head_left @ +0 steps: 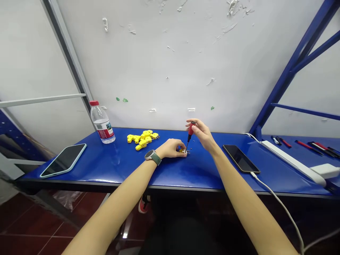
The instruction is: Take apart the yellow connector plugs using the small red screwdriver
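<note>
My left hand [170, 148], with a watch on its wrist, pinches a small electric plug [185, 151] against the blue table. Metal prongs on the plug point right; its body shows white and yellow, partly hidden by my fingers. In my right hand [204, 135] is a red and black screwdriver [190, 129], held upright with a slight tilt. Its tip reaches down to the plug, though the exact contact is too small to make out. Several yellow plugs [145, 136] lie in a group left of my left hand. Tiny dark bits [191, 148] lie near the plug.
A water bottle [103, 124] and a light-cased phone [64, 161] are at the left. To the right lie a dark phone [240, 158] on a white cable [276, 194], a white power strip [292, 163] and several pens [309, 147]. A white wall [170, 63] closes the back.
</note>
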{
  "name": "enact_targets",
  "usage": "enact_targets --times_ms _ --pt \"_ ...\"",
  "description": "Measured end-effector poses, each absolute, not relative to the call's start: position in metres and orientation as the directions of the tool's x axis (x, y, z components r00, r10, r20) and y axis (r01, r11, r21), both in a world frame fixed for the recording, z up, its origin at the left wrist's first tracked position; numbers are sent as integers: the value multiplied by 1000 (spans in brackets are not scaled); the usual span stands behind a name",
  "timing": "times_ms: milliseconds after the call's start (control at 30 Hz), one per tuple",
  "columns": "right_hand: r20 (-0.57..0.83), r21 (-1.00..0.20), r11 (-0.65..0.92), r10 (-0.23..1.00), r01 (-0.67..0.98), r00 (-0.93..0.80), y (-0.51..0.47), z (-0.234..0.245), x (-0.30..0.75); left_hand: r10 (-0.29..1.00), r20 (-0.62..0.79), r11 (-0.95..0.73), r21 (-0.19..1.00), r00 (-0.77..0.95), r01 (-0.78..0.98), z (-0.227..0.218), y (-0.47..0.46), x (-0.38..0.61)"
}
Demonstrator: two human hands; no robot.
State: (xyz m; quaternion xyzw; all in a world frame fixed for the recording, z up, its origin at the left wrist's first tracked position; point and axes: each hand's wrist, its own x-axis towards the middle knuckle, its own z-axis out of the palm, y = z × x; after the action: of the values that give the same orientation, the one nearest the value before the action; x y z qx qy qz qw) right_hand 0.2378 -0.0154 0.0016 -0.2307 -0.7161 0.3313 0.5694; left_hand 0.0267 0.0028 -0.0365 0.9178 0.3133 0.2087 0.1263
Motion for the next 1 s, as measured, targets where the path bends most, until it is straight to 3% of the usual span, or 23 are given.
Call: enact_targets --times_ms 100,233,367,533,700,833,1000 --pt "682 -711 703 695 16 -228 -15 1 237 627 307 -773 358 716 523 -37 4 27" --pt "635 -755 654 709 -52 -307 -16 1 237 627 308 -772 368 716 518 -39 6 27" --pt "654 -733 680 714 26 -250 -17 1 235 617 306 -782 343 725 521 -39 6 27" --pt "649 -753 649 707 -107 -282 -17 -1 231 636 299 -763 378 712 523 -38 5 27" --pt "662 -729 685 700 -14 -267 -16 -2 230 628 304 -772 357 716 526 -38 5 27" --pt "655 -743 663 688 -98 -313 -16 -3 229 637 302 -762 382 709 522 -38 4 27" --pt "671 -726 685 688 -55 -276 -15 -5 227 618 308 -780 358 724 513 -37 3 27"
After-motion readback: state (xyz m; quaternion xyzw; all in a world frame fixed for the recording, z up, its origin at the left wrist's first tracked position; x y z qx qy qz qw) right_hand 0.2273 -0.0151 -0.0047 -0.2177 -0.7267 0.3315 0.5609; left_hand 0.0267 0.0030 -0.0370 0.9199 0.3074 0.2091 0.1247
